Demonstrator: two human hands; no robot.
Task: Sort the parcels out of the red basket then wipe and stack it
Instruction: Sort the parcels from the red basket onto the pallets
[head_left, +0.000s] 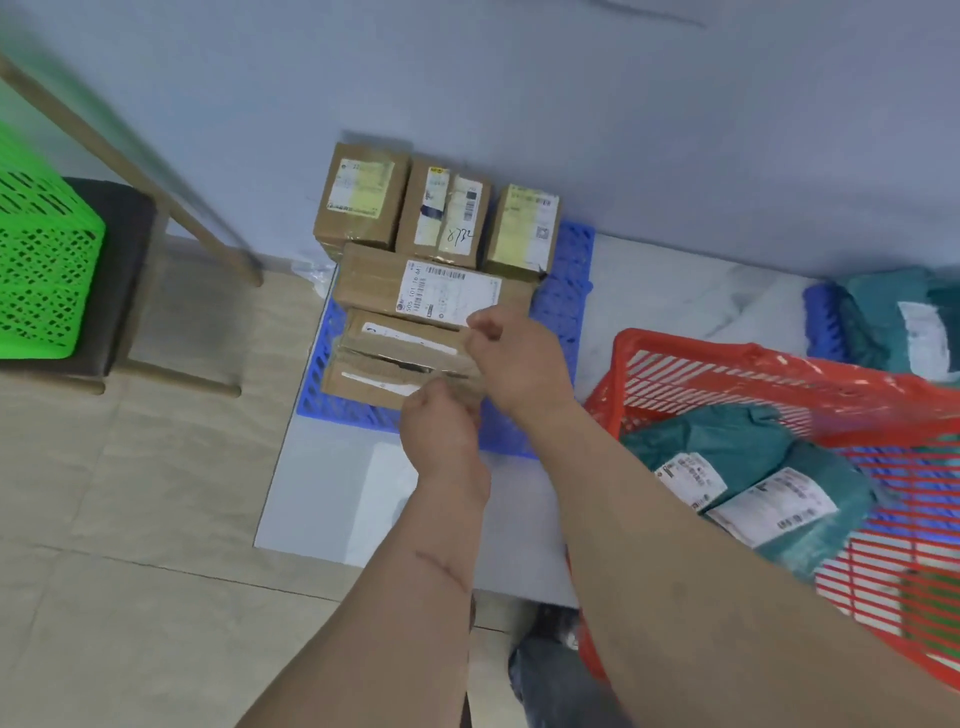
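The red basket (727, 364) sits tilted at the right with two teal bagged parcels (748, 467) inside. Several cardboard box parcels stand on a blue pallet (566, 291) against the wall. Nearest me lies a flat cardboard box (374, 379) at the pallet's front. My left hand (441, 421) grips its near right corner. My right hand (514, 353) rests on its right end, fingers curled over the box. Behind it lies a larger labelled box (431, 286).
A green basket (41, 260) rests on a dark stool (119, 270) at the left, beside a slanted wooden leg. A second blue pallet (826, 327) at the far right carries teal bags. A white board (332, 499) lies on the tiled floor.
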